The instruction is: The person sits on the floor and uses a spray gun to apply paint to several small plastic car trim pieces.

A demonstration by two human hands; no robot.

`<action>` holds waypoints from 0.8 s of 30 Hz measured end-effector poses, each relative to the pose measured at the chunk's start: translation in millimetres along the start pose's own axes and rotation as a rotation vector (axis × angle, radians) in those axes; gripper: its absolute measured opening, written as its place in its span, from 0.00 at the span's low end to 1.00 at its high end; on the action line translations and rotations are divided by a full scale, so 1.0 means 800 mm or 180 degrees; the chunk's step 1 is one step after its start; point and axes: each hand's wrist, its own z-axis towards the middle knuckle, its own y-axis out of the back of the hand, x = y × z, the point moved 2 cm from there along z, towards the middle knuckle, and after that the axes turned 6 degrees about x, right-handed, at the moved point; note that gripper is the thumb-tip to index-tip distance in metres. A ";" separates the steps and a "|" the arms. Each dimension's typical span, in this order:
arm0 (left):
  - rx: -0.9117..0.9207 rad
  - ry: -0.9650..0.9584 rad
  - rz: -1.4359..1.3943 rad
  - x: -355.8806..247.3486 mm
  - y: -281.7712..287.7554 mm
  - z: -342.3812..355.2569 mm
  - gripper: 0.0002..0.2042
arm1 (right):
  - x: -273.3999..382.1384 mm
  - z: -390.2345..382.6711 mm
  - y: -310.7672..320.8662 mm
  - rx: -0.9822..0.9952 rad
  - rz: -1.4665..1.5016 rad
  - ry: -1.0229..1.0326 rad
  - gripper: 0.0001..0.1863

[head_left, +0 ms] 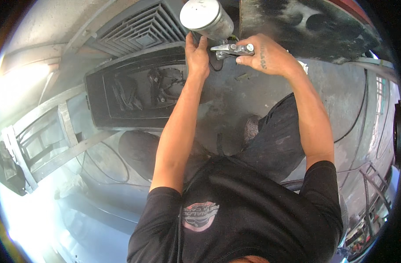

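Observation:
My right hand [270, 55] is closed around the handle of a metal spray gun [229, 49], at the top middle of the view. A cup with a white lid [200, 14] sits on top of the gun and tilts to the left. Just left of the gun and below the cup, my left hand [197, 59] is raised with thumb and fingers curled upward. Something dark shows between its thumb and forefinger, too hidden to name. The gun's nozzle is hard to make out.
A dark tray-like panel [134, 87] holding several black parts lies on the left, below a ribbed grey grille [139, 30]. A stained dark board [306, 26] is at the upper right. A metal frame [64, 122] stands left; a hose [363, 105] crosses the concrete floor right.

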 end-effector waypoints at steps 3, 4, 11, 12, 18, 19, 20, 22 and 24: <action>-0.0060 0.0255 -0.0084 -0.021 -0.016 -0.024 0.34 | 0.011 -0.007 0.018 0.0294 0.0263 -0.0132 0.24; -0.0077 0.0372 -0.0112 -0.025 -0.021 -0.031 0.35 | 0.010 -0.008 0.020 0.0236 0.0293 -0.0075 0.25; 0.0347 0.0291 -0.0925 0.033 -0.023 -0.082 0.38 | 0.013 -0.014 0.036 0.0271 0.0006 0.0041 0.32; 0.0142 0.0408 -0.0916 0.026 -0.028 -0.092 0.36 | 0.010 -0.014 0.036 0.0388 -0.0079 0.0010 0.35; 0.0726 0.0878 -0.0608 -0.006 -0.015 -0.158 0.35 | -0.009 -0.034 0.041 0.0159 0.0579 -0.0359 0.43; 0.0754 0.0997 -0.0596 -0.019 -0.009 -0.183 0.35 | -0.007 -0.038 0.045 0.0044 0.0811 -0.0616 0.45; 0.0838 0.1138 -0.0630 -0.022 -0.002 -0.212 0.34 | -0.007 -0.040 0.046 -0.0136 0.0782 -0.0665 0.46; 0.1197 0.1364 0.0035 -0.034 0.020 -0.293 0.31 | -0.014 -0.035 0.045 -0.0060 0.0884 -0.0651 0.46; 0.2769 0.0932 0.0560 -0.064 0.000 -0.342 0.25 | 0.000 -0.039 0.057 0.0237 0.0807 -0.0713 0.42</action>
